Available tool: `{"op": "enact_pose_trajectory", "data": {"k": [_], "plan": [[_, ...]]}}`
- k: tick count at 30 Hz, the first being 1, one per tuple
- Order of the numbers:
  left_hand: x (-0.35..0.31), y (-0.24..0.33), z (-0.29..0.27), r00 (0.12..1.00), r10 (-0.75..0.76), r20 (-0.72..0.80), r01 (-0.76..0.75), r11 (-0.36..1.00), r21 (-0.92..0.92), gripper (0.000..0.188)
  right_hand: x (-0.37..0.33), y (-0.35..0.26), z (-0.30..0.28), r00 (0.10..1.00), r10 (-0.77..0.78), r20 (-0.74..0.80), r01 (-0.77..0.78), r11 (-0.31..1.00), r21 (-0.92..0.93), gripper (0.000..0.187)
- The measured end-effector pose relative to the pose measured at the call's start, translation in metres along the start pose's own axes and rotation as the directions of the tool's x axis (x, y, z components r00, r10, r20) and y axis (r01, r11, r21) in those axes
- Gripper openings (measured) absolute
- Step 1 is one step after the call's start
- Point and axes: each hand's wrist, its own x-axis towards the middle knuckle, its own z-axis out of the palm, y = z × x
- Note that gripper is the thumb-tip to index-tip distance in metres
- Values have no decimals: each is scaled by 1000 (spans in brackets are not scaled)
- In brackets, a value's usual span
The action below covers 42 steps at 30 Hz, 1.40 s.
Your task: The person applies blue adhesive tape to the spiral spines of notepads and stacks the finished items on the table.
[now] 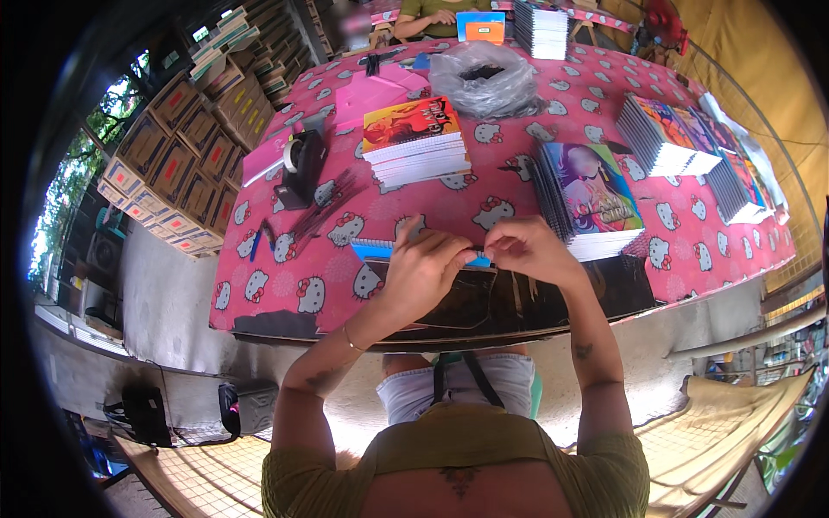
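Observation:
A thin blue-covered notebook (371, 249) lies at the near edge of the table, seen edge-on and mostly covered by my hands. My left hand (425, 266) is closed over its edge, with thumb and fingers pinched together. At the notebook's right end, my right hand (528, 246) holds a pinch right beside the left fingertips. What sits between the right fingers is too small to make out. Just beyond my right hand stands a stack of spiral notebooks (596, 190) with a colourful illustrated cover. Farther off, another notebook stack (414, 142) has an orange and yellow cover.
A black tape dispenser (302, 168) stands left, near thin dark strands (324, 211) and a blue pen (256, 243). A clear plastic bag (484, 79) lies beyond. More notebooks (665, 134) stand right. Cartons (173, 164) are piled left. Another person (427, 17) sits across.

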Motion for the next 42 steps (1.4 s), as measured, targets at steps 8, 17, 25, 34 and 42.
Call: {"op": "enact_pose_trajectory", "data": {"k": [8, 17, 25, 34, 42], "plan": [[13, 8, -54, 1000, -6, -11, 7, 997, 78, 28, -15, -49, 50, 835, -185, -518, 5, 944, -330, 33], [196, 50, -30, 839, 494, -227, -489, 869, 83, 49, -49, -109, -53, 704, 153, -694, 5, 976, 220, 57], [277, 25, 150, 961, 243, 130, -221, 962, -163, 51, -74, 43, -203, 779, 322, -538, -319, 942, 102, 62], [250, -27, 152, 986, 113, -120, -138, 965, -225, 43, -74, 11, -91, 861, -86, -501, -424, 421, -802, 71], [114, -222, 20, 999, 10, -50, 5, 957, 289, 32, -63, 43, -52, 907, -153, -391, -285, 462, -840, 55]]}}
